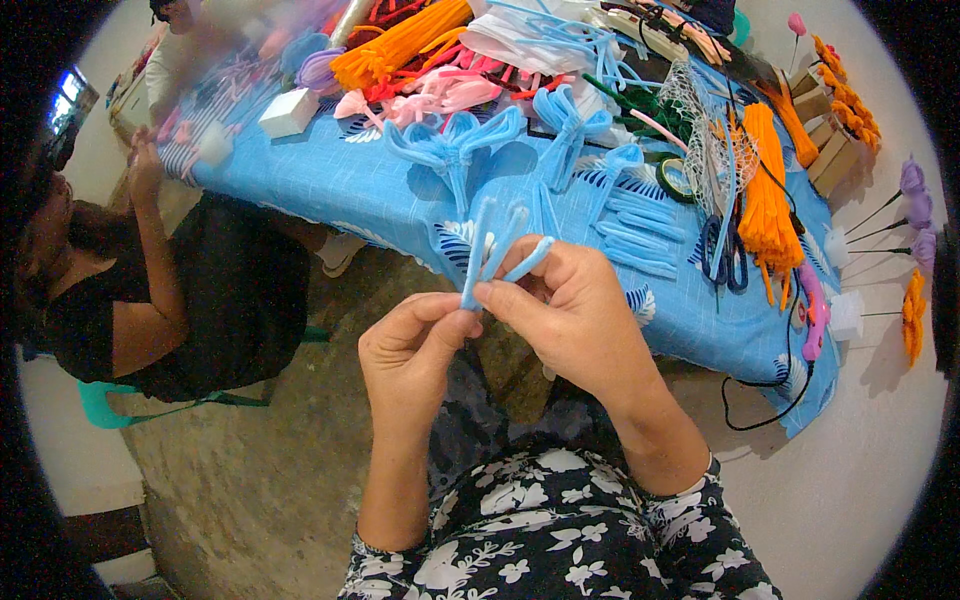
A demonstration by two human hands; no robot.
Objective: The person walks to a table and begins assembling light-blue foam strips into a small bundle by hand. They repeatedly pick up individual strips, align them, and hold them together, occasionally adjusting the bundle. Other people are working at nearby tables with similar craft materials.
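Observation:
Between my two hands are several light blue pipe cleaners (474, 259), held up in front of the table edge. My left hand (416, 337) pinches their lower ends between thumb and fingertips. With thumb and bent fingers, my right hand (559, 300) grips the same bundle from the other side; one bent end sticks out above its knuckles. Their lowest part is hidden by the fingers. Just beyond lie a looped light blue pipe-cleaner flower piece (457, 150) and a second one (571, 135). Folded light blue pipe cleaners (637, 232) lie in a stack to the right.
Blue patterned cloth (337, 187) covers the table. Navy-handled scissors (724, 251), orange pipe cleaners (765, 187), green tape (675, 178) and a pink corded glue gun (812, 311) lie at right. A white foam block (289, 112) stands left. A person (180, 300) sits at left.

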